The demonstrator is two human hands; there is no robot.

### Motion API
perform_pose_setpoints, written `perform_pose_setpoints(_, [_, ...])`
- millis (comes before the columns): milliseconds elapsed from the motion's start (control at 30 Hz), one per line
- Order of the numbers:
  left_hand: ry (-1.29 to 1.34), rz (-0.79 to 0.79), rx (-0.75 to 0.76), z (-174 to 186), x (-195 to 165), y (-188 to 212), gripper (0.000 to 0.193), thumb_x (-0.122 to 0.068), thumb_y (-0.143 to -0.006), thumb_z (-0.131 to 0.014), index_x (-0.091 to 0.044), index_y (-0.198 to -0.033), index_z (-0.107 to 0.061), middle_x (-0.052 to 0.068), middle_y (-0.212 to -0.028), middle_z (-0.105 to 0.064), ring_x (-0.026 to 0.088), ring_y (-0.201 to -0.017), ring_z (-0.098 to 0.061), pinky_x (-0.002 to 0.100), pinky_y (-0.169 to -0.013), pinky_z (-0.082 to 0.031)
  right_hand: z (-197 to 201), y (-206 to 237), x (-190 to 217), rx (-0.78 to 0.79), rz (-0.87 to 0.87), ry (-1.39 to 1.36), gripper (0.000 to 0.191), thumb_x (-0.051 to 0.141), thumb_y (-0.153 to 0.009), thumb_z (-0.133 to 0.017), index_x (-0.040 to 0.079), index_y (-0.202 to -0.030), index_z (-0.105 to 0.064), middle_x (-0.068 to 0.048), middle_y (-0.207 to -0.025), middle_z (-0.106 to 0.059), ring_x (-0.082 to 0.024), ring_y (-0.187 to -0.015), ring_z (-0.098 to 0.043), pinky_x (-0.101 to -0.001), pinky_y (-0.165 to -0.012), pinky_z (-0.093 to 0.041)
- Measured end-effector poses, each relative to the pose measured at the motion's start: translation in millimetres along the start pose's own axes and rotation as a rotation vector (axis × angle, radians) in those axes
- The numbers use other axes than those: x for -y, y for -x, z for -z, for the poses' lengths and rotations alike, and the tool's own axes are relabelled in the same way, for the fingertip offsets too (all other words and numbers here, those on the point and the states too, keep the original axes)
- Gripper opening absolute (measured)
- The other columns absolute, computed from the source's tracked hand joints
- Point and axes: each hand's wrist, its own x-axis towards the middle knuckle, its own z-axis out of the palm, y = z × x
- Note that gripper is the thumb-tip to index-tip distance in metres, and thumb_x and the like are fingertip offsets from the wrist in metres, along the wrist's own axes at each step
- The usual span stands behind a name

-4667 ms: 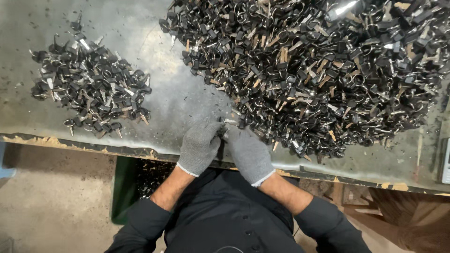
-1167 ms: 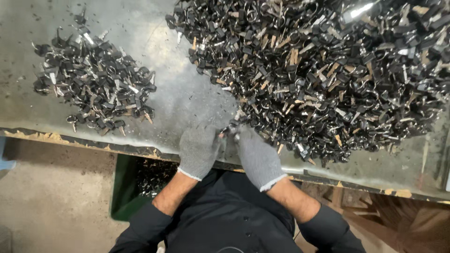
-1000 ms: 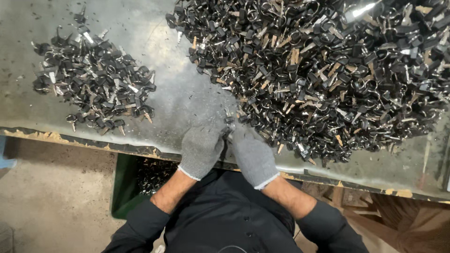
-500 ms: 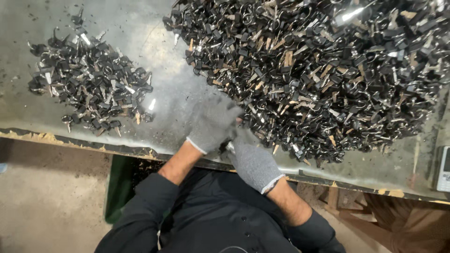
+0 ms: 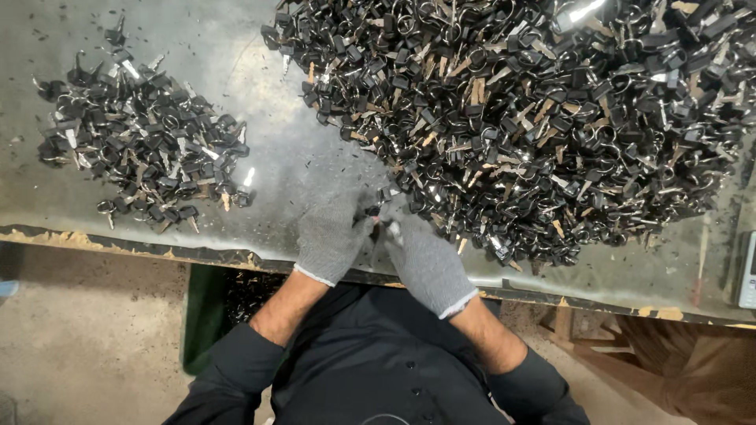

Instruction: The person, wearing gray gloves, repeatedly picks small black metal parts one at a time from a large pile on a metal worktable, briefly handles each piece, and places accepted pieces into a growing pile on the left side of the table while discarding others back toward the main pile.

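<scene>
Pinching a small black key [image 5: 376, 214] between them, the fingers [image 5: 358, 214] of the left hand [image 5: 331, 236] and right hand [image 5: 421, 256] meet in grey gloves at the counter [image 5: 291, 157] edge. A big pile of keys [image 5: 520, 118] lies just beside them. A smaller pile [image 5: 142, 149] sits well apart on the left.

One device with a pale screen [image 5: 749, 270] at far right edge of the table, cut off by the frame; grey-white, rectangular. No packages, labels, signs.
</scene>
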Motion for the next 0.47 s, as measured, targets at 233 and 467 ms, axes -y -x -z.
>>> perform_pose_setpoints(233, [-0.219, -0.135, 0.131, -11.3, 12.3, -1.7, 0.019, -0.014, -0.083, -0.07, -0.008, -0.101, -0.07, 0.016, -0.086, -0.072, 0.038, -0.077, -0.069, 0.052, -0.067, -0.054, -0.7, -20.7, 10.8, 0.202, -0.232, 0.19, 0.057, 0.023, -0.102, -0.054, -0.006, -0.148, -0.037, -0.022, -0.092, -0.072, -0.038, -0.085, -0.073, -0.047, -0.068, -0.059])
perform_pose_setpoints(467, [-0.26, -0.429, -0.115, 2.5, 23.1, -5.0, 0.037, -0.007, -0.082, -0.063, 0.003, -0.118, -0.065, 0.025, -0.111, -0.069, 0.041, -0.098, -0.068, 0.047, -0.08, -0.057, -33.1, -20.8, 2.6, 0.01, -0.107, 0.343, 0.053, 0.005, -0.091, -0.055, -0.013, -0.14, -0.046, -0.021, -0.099, -0.073, -0.032, -0.094, -0.073, -0.042, -0.077, -0.061])
